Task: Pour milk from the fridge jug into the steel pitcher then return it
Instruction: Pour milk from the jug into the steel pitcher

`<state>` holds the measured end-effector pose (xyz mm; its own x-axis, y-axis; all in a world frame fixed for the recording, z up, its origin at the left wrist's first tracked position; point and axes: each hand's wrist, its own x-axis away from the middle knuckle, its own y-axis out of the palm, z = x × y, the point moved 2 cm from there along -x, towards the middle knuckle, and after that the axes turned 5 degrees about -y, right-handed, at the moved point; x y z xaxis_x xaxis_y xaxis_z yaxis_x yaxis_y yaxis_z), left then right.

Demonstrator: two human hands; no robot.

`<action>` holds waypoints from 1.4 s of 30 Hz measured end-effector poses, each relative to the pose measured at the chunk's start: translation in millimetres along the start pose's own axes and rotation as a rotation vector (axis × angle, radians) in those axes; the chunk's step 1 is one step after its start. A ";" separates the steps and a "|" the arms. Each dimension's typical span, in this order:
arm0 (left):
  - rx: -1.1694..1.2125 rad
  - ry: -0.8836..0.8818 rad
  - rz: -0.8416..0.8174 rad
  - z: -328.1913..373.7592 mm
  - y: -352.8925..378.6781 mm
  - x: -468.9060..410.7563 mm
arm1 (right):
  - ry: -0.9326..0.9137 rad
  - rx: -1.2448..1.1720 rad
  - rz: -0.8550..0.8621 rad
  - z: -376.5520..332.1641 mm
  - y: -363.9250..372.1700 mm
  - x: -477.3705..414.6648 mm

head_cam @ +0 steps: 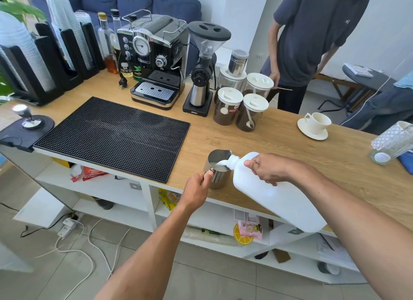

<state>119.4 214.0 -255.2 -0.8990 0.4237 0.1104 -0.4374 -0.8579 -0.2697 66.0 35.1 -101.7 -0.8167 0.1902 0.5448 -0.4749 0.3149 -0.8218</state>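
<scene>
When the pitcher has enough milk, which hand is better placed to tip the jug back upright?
Probably the right hand: it grips the handle of the tilted white jug, whose mouth is over the steel pitcher. The left hand holds the pitcher's handle, steadying it.

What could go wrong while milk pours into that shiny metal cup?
The big white plastic jug is tilted steeply over the small steel pitcher, so milk might gush and overflow. The pitcher stands near the edge of the wooden counter; the left hand on its handle could tip it.

Head-worn camera looks forward and down, close over the counter [290, 143].
</scene>
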 end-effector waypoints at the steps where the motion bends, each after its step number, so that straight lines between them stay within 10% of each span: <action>1: -0.003 0.002 0.001 -0.2 0.0 -0.3 | 0.000 0.001 0.000 -0.2 -0.2 0.1; 42: 0.026 -0.021 0.007 3.3 -0.8 3.3 | 0.008 -0.002 -0.027 -0.8 -1.6 -6.2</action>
<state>116.7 215.0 -251.5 -0.9021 0.4120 0.1284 -0.4315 -0.8680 -0.2459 72.1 34.2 -103.6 -0.8007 0.1892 0.5684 -0.4963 0.3219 -0.8063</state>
